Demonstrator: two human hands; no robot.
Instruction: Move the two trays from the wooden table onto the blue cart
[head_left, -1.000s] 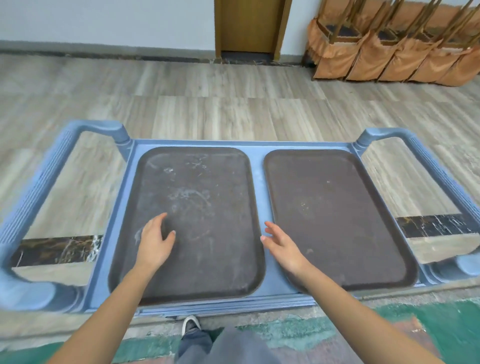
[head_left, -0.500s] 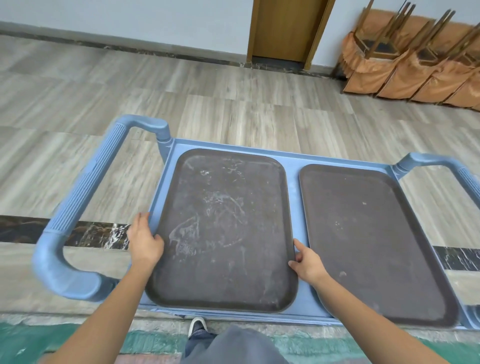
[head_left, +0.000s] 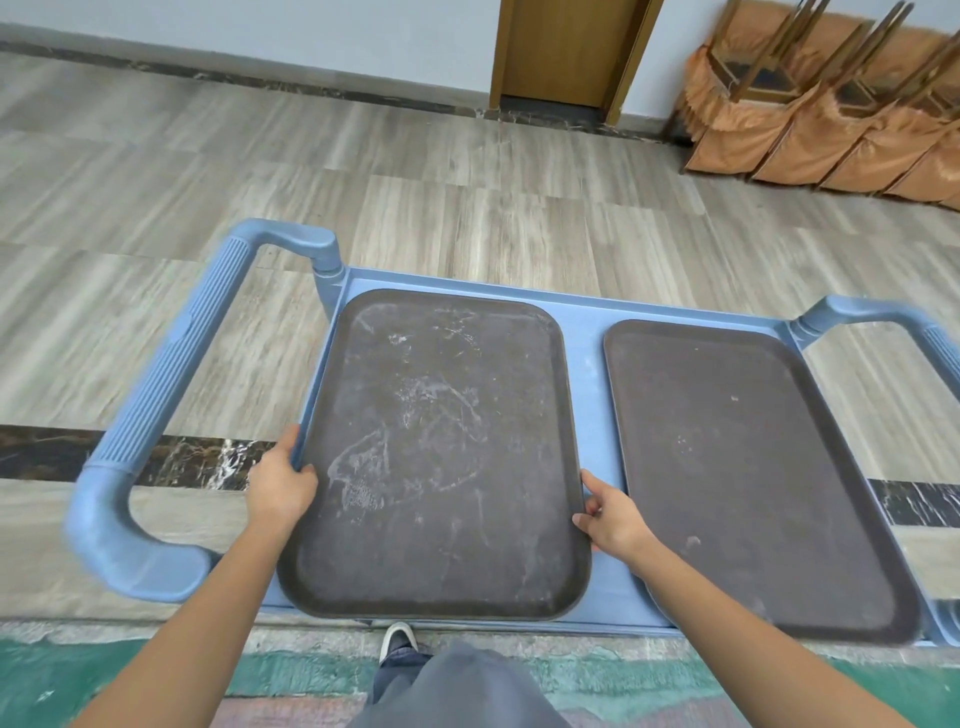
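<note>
Two dark brown trays lie side by side on the top shelf of the blue cart (head_left: 589, 364). The left tray (head_left: 441, 447) is scuffed with pale marks; the right tray (head_left: 737, 467) is cleaner. My left hand (head_left: 283, 486) grips the left tray's left rim, fingers curled over the edge. My right hand (head_left: 610, 512) holds the same tray's right rim, in the gap between the trays. My right forearm crosses the near corner of the right tray.
The cart has a ribbed blue handle at its left end (head_left: 156, 415) and another at the right (head_left: 893, 322). Beyond it are wood-look floor, a wooden door (head_left: 566, 49) and stacked orange-covered chairs (head_left: 831, 104). My shoe (head_left: 397, 642) shows below the cart's near edge.
Both hands moved from resting on the trays' surfaces outward to the left tray's two side rims and closed on them. The view shifted left and nearer.
</note>
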